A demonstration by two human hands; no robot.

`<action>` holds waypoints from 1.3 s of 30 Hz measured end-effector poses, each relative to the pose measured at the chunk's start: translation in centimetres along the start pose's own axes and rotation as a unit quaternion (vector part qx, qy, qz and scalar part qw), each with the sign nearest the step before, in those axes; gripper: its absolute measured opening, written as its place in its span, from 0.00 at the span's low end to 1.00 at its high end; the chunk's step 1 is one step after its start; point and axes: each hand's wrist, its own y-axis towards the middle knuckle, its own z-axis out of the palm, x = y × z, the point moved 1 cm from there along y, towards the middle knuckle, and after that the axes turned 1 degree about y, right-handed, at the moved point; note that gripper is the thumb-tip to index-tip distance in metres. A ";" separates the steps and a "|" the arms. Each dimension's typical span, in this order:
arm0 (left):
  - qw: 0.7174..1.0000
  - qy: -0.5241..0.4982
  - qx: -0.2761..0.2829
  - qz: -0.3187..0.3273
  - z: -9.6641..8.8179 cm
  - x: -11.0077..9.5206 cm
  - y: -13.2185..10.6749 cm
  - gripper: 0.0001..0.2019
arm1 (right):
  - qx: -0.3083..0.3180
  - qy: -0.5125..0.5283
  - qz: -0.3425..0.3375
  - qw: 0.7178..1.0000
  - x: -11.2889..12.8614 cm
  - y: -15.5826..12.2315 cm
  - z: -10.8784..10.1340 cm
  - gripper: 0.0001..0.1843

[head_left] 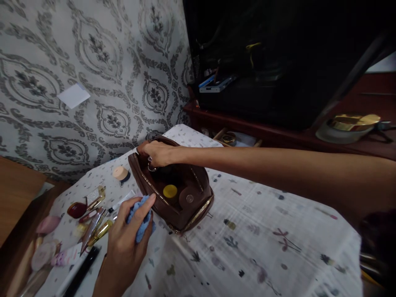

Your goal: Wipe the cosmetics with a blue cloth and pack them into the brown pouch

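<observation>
A brown leather handbag [176,216] lies with its zipped top gaping. My right hand [157,153] is closed over the bag's far left rim, its fingertips partly hidden there, and a small metal ring [151,166] shows just below it. Inside, a yellow round item [170,191] sits by a snap tab [188,199]. My left hand [123,241] pinches a crumpled blue cloth [143,222] at the bag's near left side.
Cosmetics are spread at the left, with a pink sponge [48,224], a dark red oval item [77,210] and a black tube [82,270]. A beige cap [120,173] stands near the wall. Beyond the patterned cloth [247,243] are a dark screen [266,62] and a gold-lidded jar [346,128].
</observation>
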 end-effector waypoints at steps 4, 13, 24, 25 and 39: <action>1.000 0.005 0.007 -0.011 -0.1 -0.1 0.0 0.23 | 0.017 -0.032 -0.004 0.999 0.0 0.2 0.1 0.23; 1.000 0.020 0.014 0.005 -0.2 0.1 -0.1 0.24 | 0.016 -0.023 -0.021 0.999 -0.1 -0.2 -0.2 0.29; 0.999 0.033 0.032 -0.019 -0.2 -0.3 -0.4 0.24 | -0.025 -0.023 -0.075 0.997 1.0 -2.5 -2.6 0.20; 0.999 0.032 0.033 -0.022 -0.2 -0.3 -0.4 0.24 | -0.050 -0.019 -0.079 0.995 1.2 -3.1 -2.9 0.17; 0.994 0.012 0.068 -0.090 0.6 -0.4 -3.4 0.28 | -0.278 0.113 -0.219 0.929 3.5 -12.5 1.4 0.18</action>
